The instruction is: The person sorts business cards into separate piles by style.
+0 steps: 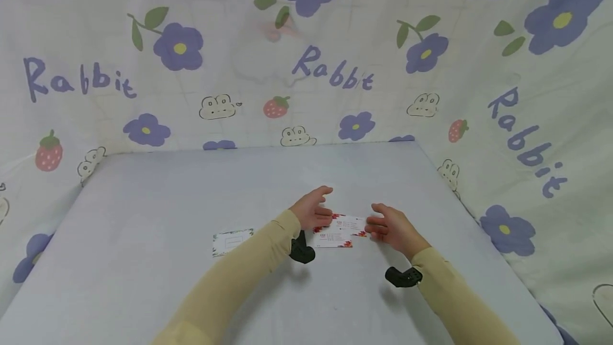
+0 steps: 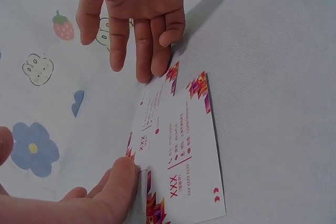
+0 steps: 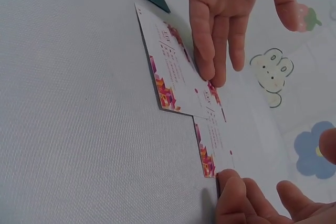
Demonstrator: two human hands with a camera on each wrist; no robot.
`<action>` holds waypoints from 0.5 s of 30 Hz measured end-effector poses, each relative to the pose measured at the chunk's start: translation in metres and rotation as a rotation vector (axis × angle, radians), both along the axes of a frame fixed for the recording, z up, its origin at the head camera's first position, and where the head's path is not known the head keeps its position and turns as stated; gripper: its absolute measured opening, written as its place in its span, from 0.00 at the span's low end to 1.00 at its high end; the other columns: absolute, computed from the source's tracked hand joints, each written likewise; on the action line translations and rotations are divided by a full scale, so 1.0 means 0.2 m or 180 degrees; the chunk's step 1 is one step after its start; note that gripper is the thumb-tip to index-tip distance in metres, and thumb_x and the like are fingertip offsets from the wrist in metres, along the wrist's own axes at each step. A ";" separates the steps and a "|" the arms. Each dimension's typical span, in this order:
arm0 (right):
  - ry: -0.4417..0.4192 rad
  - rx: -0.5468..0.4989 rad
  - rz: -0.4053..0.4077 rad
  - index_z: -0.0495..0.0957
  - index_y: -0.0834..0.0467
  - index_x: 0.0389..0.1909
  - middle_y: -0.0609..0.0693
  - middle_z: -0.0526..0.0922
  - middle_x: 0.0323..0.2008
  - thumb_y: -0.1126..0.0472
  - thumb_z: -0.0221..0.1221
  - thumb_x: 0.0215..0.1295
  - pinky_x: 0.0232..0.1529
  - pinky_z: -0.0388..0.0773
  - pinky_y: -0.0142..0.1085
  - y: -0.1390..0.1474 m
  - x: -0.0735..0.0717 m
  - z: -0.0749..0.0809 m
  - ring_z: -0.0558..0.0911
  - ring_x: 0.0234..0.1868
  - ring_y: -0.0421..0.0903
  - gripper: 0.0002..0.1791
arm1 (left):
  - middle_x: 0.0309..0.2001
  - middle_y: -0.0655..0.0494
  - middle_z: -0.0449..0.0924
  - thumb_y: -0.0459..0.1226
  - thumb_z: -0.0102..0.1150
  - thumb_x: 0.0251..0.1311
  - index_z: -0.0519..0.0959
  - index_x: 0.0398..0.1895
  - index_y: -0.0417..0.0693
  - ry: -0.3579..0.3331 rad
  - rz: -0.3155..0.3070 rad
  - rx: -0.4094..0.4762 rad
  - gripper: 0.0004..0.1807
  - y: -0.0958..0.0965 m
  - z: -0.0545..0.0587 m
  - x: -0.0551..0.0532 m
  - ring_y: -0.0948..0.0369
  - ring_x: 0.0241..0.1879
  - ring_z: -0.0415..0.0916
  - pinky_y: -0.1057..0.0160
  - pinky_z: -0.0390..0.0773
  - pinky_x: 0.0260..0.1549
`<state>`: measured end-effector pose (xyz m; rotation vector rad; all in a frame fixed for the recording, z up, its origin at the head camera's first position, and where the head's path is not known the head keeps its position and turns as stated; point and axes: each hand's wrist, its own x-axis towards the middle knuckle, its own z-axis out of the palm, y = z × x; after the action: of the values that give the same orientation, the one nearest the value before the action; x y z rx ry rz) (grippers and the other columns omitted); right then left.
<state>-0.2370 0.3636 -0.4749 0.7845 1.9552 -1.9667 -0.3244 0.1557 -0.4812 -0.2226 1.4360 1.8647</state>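
Note:
Two white business cards with red and orange corners lie partly overlapping on the table. The front card (image 1: pixel 332 239) sits nearer me and to the left; the rear card (image 1: pixel 351 223) reaches farther right. At their left end is my left hand (image 1: pixel 313 209), its fingers (image 3: pixel 206 61) extended and touching the rear card's edge. My right hand (image 1: pixel 390 228) is at the other end, fingers (image 2: pixel 143 51) loosely extended, fingertips at the rear card's right end. Neither hand grips a card. Between the hands, the printed faces show upward.
A white card with a green leafy border (image 1: pixel 233 242) lies to the left, partly behind my left sleeve. Black devices (image 1: pixel 404 277) sit on both wrists. A patterned curtain (image 1: pixel 249 68) rises behind the grey-white table (image 1: pixel 158 190).

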 end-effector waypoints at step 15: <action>0.0026 -0.0145 -0.0217 0.48 0.58 0.81 0.64 0.66 0.71 0.48 0.46 0.80 0.38 0.79 0.27 0.01 -0.04 -0.01 0.81 0.42 0.45 0.37 | 0.71 0.28 0.63 0.52 0.58 0.68 0.53 0.80 0.38 0.0119 0.0109 0.0079 0.45 0.04 0.00 -0.02 0.41 0.71 0.67 0.50 0.69 0.72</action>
<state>-0.2442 0.3665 -0.4768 0.8433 1.9050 -2.0485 -0.3280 0.1639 -0.4816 -0.2022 1.4415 1.9224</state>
